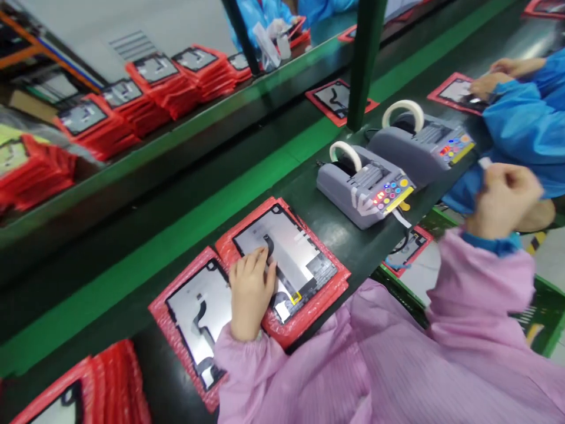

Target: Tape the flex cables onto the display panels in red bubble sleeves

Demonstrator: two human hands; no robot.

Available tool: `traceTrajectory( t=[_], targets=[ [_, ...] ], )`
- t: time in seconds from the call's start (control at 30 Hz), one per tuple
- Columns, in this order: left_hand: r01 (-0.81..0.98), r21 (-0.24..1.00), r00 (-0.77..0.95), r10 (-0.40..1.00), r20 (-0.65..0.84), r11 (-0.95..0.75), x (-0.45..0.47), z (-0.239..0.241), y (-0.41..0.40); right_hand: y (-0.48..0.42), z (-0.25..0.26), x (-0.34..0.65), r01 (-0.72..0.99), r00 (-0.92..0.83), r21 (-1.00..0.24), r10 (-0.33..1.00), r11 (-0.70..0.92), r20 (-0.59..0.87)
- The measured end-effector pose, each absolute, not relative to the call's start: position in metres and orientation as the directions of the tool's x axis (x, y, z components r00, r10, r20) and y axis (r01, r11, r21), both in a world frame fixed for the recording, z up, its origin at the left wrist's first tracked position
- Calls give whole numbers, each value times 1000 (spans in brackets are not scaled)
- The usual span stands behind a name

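Dark bench [329, 222] bears tape dispensers [364, 187]; left grip [251, 288] released, right grip [505, 197] pinches white scrap [484, 162].

Open bench [329, 222] between panel stack [289, 250] and near tape dispenser [364, 191], second dispenser [417, 150] beside it, green post [364, 59] behind.

We look through one head-worn camera set above the pink smock [375, 359], facing forward and steeply down at the dark green workbench [165, 374]. The view is tilted, so the bench climbs diagonally from below the left hand [251, 288] to beyond the right hand [503, 197]. We see both hands from close by, with the stacks of red bubble-wrap sleeves [172, 97] farther off, past the left hand.
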State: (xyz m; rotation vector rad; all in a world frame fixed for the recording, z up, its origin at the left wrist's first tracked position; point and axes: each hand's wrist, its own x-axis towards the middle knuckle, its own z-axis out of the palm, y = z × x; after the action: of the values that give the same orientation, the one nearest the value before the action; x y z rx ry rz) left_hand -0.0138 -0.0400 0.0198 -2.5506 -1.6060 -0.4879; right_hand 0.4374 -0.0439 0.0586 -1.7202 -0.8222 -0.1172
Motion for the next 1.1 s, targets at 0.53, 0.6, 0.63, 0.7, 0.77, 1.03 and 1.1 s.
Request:
traceTrajectory(
  t=[0.53,0.6,0.63,0.7,0.77,1.03,1.1],
  targets=[
    [912,163,322,904,283,-376,-8,17,-42,65,49,148,609,-363,-794,887,-4,-283],
    [910,177,318,904,287,-376,-8,18,-41,70,44,146,635,-385,-772,869,6,-309],
    [908,181,317,903,291,-377,-8,18,-41,71,42,146,637,-394,-771,865,13,-312],
    [907,184,317,902,294,-378,-8,19,-41,73,39,147,631,-410,-775,862,33,-297],
    [907,184,317,902,293,-378,-8,20,-41,75,37,147,631,-426,-772,863,68,-272],
    [907,192,315,907,279,-374,-8,23,-40,73,35,144,733,-430,-647,880,210,-200],
    [906,192,322,908,268,-378,-7,24,-40,70,34,141,736,-425,-633,891,238,-159]
  ],
)
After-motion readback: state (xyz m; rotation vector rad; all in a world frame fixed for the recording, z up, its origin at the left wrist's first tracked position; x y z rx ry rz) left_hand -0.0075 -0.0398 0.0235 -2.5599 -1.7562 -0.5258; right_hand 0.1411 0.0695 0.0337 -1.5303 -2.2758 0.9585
